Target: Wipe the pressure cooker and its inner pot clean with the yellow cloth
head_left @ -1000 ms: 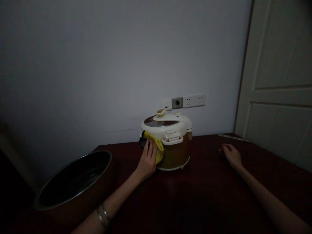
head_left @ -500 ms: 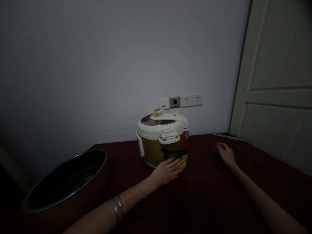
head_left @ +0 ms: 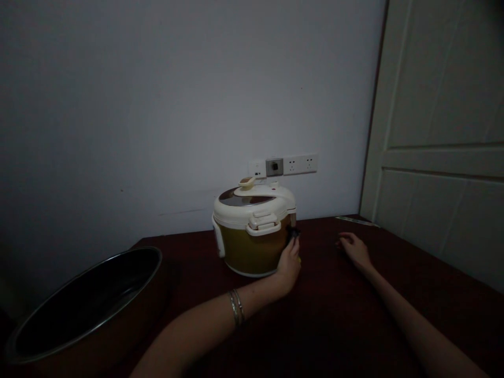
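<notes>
A rice cooker (head_left: 252,249) with a gold-green body and a cream lid stands on the dark red table. My left hand (head_left: 289,265) is pressed round the cooker's right side, below its side handle (head_left: 263,224). Under its fingers is what looks like a yellow and black cloth (head_left: 293,231), mostly hidden by the hand and pressed against the body. To the right of the cooker, my right hand (head_left: 355,251) lies on the table, its fingers loosely bent and apart, with nothing seen in them.
A large round inner pot (head_left: 114,315), dark inside with a metal rim, stands at the left front. Behind the cooker are wall sockets (head_left: 300,164). A pale door (head_left: 437,199) closes off the right side, and a flat strip (head_left: 356,221) lies at the table's back right.
My left hand has slid from the cooker's front round to its right side, taking the yellow and black cloth with it. The right hand keeps its place; the view has turned slightly right.
</notes>
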### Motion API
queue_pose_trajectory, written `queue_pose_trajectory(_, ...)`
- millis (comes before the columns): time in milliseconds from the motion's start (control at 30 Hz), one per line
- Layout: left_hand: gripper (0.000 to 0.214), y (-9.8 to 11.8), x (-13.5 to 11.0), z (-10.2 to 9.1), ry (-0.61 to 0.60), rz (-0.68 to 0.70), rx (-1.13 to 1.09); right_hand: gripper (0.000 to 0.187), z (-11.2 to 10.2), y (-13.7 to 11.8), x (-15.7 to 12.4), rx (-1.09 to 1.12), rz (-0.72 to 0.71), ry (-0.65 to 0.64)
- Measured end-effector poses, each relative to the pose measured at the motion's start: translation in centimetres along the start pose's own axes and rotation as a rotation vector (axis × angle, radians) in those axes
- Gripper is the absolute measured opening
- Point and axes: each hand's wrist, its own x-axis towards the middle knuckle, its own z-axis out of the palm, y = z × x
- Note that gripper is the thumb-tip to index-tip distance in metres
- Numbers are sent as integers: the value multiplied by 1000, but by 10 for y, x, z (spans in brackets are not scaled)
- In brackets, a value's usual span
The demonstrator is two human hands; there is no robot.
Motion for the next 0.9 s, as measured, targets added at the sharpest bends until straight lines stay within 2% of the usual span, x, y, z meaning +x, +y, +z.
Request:
queue_pose_trajectory(167,42,-14,-45,-32,-19,82,157,32,-1,1,-1,-12,9,-32)
queue_pose_trajectory(300,48,-31,-82,-52,-22,99,103,31,-1,0,-2,-33,-1,-40)
queue_pose_trajectory(500,55,-59,-134,-62,-36,98,62,32,-2,0,-3,-67,-12,-57)
queue_pose_trajectory(633,57,-83,-164,-60,-15,-2,22,33,-1,1,-2,-88,-1,-65)
queue_pose_trajectory(767,53,-108,-172,-57,79,-194,-35,33,2,1,-1,-121,-3,-63)
queue_pose_trajectory(900,51,-131,-152,-60,226,-345,-105,34,3,0,-2,-147,-25,-73)
